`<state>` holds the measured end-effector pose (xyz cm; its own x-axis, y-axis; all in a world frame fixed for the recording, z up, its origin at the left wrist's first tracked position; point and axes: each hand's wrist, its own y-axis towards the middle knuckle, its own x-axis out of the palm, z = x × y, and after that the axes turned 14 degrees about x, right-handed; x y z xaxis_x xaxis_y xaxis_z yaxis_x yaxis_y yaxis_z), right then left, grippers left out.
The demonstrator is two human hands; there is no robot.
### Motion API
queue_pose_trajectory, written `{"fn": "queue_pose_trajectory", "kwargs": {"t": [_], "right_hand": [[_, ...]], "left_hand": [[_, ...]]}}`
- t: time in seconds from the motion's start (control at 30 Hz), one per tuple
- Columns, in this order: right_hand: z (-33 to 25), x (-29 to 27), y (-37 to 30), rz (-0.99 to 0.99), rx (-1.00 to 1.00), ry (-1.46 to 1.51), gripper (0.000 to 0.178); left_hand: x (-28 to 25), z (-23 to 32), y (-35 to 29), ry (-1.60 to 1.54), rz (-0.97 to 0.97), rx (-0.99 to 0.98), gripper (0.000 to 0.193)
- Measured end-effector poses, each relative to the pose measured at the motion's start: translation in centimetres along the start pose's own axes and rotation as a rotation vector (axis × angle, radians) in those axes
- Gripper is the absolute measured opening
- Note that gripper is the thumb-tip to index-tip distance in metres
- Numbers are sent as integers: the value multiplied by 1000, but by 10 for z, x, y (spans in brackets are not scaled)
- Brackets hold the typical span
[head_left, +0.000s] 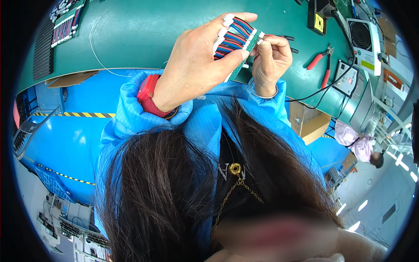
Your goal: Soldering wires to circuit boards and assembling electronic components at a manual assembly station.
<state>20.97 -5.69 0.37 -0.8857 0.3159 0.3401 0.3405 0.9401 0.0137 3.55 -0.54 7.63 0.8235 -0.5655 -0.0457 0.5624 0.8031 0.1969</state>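
My left hand (192,61) is closed on a narrow green circuit board (238,71), its thumb pressed on the near face. From the board runs a row of red, black and blue wires (233,40) ending in white connectors (221,37), which lie along my left palm and fingers. My right hand (271,61) is at the board's right edge, thumb and forefinger pinched close to a small white part (260,42). What that pinch holds is too small to make out. Two dark rod-like ends (286,38) show beyond my right fingers; whether they are held is unclear.
Red-handled cutters (325,63) lie right on the green bench (131,32), beside a control box (348,78) with a black cable. Behind are a yellow-sponge stand (318,22) and white fan unit (364,37). More wired boards (67,27) and a ridged black tray (42,50) occupy the left.
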Motion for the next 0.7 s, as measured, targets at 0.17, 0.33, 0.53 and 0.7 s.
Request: {"fn": "queue_pose_trajectory", "kwargs": {"t": [0.17,0.33,0.53,0.7], "right_hand": [[1,1,-3,23,-34,-6,10],[1,7,-6,54,-42,-1,9],[-2,8,-7,67,-9,-10,8],[-4,4,-5,47,65,-47,9]], "left_hand": [[2,0,0,4,2,21,46],[4,-1,-2,23,25,58,45],[3,-2,-3,154,-16,101,44],[1,-5,-4,202,3,154,40]]}}
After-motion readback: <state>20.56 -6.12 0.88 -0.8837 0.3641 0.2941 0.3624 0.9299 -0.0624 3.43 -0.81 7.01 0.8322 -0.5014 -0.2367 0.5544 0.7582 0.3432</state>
